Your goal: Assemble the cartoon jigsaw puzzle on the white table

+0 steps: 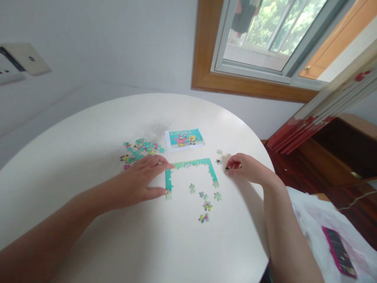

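A partly joined teal puzzle frame (191, 164) lies in the middle of the round white table (88, 129). My left hand (141, 181) rests flat and open beside the frame's left side, thumb and forefinger touching that edge. My right hand (243, 167) is just right of the frame, fingers pinched on a small dark puzzle piece (227, 169). Several loose pieces (206, 204) lie inside and below the frame. Two more pieces (218, 156) sit near the right hand. A pile of loose pieces (140, 149) lies beyond my left hand.
The puzzle box (184, 139) with a cartoon picture sits behind the frame. A phone in a pink case (338, 251) lies on my lap at the lower right. A window (265, 35) and folded curtain (324, 106) are beyond the table's right edge.
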A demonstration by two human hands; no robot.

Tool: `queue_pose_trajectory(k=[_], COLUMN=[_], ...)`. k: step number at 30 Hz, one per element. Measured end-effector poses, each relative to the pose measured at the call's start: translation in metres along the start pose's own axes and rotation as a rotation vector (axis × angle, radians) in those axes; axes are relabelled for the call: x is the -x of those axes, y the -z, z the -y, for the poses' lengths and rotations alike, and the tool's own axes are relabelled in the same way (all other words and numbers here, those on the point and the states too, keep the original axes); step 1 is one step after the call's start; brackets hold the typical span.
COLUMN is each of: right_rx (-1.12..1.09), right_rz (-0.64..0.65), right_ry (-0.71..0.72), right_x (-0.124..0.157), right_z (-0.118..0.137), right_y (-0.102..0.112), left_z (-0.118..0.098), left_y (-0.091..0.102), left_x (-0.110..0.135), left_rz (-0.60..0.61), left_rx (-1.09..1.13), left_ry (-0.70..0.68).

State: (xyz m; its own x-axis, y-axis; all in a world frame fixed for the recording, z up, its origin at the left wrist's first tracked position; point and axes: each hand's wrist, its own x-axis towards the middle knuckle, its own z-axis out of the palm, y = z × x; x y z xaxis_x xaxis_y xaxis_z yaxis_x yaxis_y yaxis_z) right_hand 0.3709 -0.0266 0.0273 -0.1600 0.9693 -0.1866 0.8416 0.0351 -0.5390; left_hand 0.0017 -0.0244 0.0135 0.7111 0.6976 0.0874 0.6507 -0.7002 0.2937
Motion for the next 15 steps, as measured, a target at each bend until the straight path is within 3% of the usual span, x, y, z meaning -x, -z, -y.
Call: queue_pose_trajectory(k=[15], right_rx=[-0.032], right_rz=[0.044], right_ry=[0.042], right_x=[0.0037], right_z=[0.0034], right_y=[0.0011], left_z=[-0.0002], left_y=[0.0005], left_x=[-0.0005], left_rz=[0.012], left_rx=[0.003], left_ry=[-0.001])
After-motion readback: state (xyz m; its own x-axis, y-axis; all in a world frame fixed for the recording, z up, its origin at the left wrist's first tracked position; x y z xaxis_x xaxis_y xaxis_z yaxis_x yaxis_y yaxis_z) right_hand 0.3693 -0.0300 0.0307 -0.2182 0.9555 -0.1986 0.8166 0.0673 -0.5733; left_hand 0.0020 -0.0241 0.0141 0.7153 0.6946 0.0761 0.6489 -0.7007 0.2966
